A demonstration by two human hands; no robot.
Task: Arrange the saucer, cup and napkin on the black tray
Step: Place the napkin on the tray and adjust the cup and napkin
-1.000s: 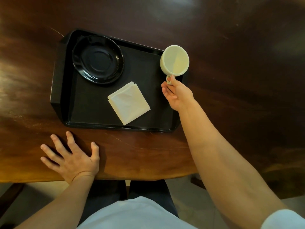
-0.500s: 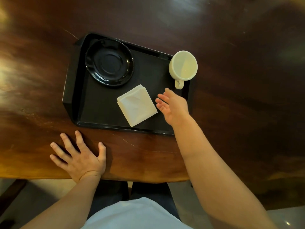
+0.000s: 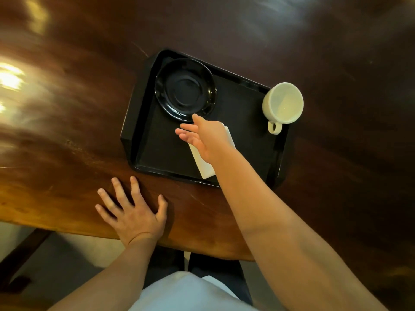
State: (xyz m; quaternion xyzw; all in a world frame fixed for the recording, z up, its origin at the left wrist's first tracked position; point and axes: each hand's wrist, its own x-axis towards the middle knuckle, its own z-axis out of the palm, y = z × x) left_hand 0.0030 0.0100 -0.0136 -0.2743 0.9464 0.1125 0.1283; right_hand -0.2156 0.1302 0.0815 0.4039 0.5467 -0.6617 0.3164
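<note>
A black tray [image 3: 146, 140] lies on the dark wooden table. A black saucer [image 3: 184, 88] rests in its far left corner. A cream cup [image 3: 283, 103] stands upright in the far right corner, handle toward me. A white folded napkin [image 3: 205, 166] lies mid-tray, mostly hidden under my right hand [image 3: 204, 136]. That hand hovers open over the napkin, fingertips near the saucer's near rim, holding nothing. My left hand [image 3: 132, 212] lies flat with spread fingers on the table in front of the tray.
The wooden table [image 3: 67, 135] reaches beyond the tray on every side; its near edge runs just behind my left wrist. My lap and white shirt [image 3: 184, 292] show below it.
My right hand let go of the cup's handle and moved left across the tray, over the napkin toward the saucer. The view shifted, so the tray appears further right.
</note>
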